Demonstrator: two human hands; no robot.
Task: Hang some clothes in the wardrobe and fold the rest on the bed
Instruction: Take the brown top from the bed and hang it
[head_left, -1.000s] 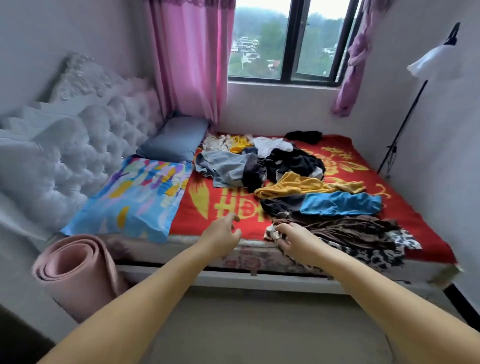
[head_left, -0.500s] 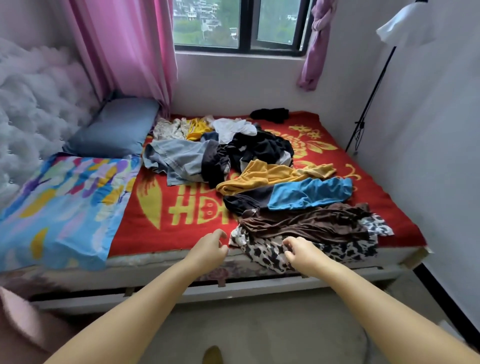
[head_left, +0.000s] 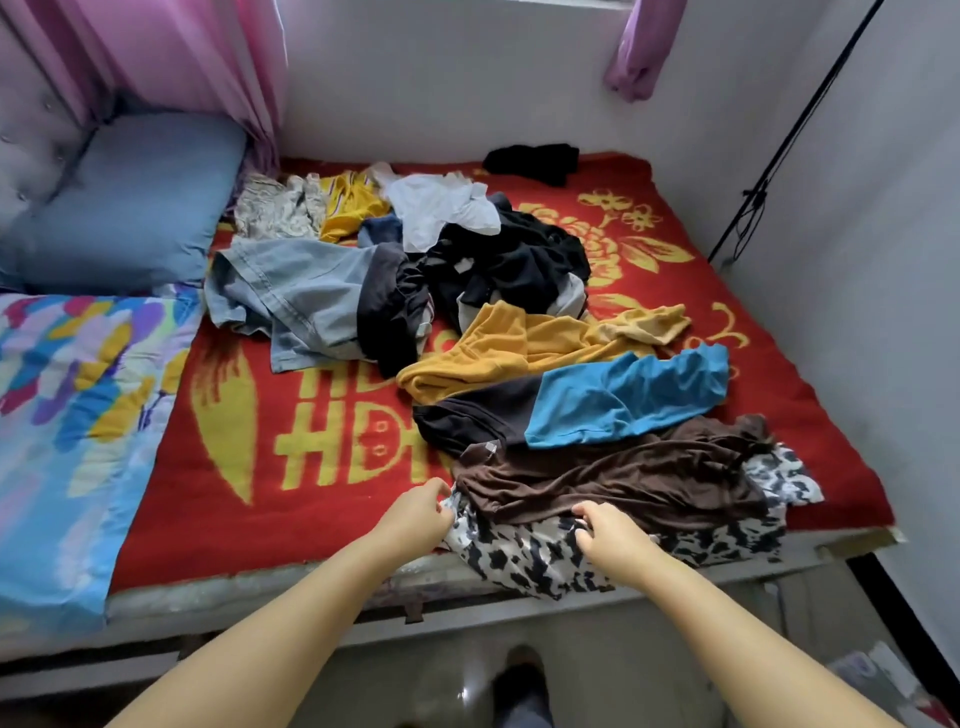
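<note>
Lower centre, at the bed's near edge: left hand and right hand both pinching the black-and-white blotched cloth garment — bare red-and-gold patterned blanket open to the left.

We see white walls behind the bed and on the right side. A pink curtain hangs in the top left corner. A purple curtain hangs near the top right. A thin black pole leans along the right wall. The bed has a red blanket with yellow shapes. A blue pillow sits at its back left corner. A colourful quilt lies along its left edge. The floor is pale and shiny.
</note>
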